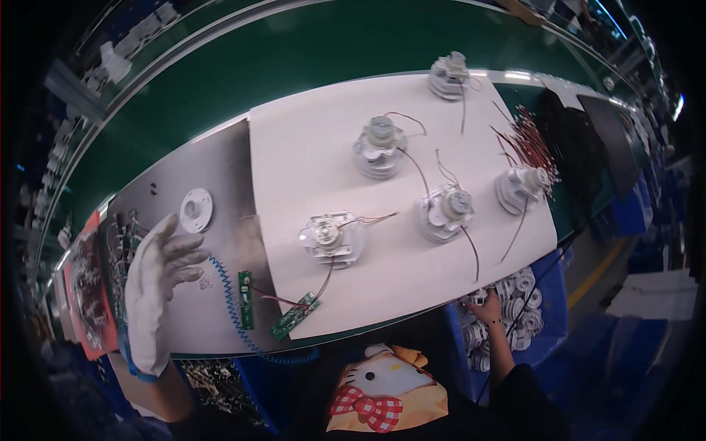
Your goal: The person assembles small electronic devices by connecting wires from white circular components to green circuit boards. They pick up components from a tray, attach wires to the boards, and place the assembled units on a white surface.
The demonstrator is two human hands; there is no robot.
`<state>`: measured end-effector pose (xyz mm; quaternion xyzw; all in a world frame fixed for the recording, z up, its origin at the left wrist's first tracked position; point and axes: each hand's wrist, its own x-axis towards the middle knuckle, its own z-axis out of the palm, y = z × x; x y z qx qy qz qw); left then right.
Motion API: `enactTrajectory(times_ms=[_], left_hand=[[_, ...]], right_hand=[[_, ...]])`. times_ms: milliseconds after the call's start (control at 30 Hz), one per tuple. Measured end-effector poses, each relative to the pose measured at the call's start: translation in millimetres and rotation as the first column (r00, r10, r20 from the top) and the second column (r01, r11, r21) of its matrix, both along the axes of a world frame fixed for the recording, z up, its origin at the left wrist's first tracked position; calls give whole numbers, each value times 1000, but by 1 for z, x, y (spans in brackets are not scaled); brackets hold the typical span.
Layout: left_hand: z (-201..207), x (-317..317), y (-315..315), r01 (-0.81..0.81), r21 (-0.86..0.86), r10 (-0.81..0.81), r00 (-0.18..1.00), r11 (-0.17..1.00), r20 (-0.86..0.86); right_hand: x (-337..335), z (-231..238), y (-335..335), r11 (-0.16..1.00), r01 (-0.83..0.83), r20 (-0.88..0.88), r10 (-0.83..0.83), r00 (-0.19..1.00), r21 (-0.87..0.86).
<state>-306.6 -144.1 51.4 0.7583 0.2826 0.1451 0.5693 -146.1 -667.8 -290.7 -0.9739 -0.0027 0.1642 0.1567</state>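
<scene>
My left hand [163, 272], in a white glove, is held over the metal plate at the left with its fingers stretched out and nothing in them. A blue coiled cord [229, 294] runs from near it toward the table's front edge. Just beyond its fingertips lies a white round disc [196, 211]. My bare right hand [487, 307] reaches down into a blue bin [555, 312], its fingers closed round a white plastic part [478, 296]. Similar white round parts [523, 309] fill the bin beside it.
Several white motor assemblies with thin wires, such as this one [380, 147], stand on a white board [309, 147]. Two green circuit boards [245, 300] lie near the front edge, one wired to the nearest assembly [331, 239]. Red wires [531, 143] are bundled at the far right.
</scene>
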Motion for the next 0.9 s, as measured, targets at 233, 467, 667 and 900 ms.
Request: enactTrajectory(times_ms=[233,467,667,900], left_hand=[[-27,-19,-11,17,377,-1,999,926,-43],[-13,-18,-43,304,542,-292,950,783,-111],[-14,-91,-52,70,538,-134,988,840,81],[-68,-35,-85,352,774,-42,920,527,-389]], right_hand=[[-3,237,114,768,-233,-331,500,800,597],[-1,248,273,126,691,-577,667,472,712],[21,224,287,-6,831,-666,595,450,556],[51,214,323,-61,833,-614,646,453,551]])
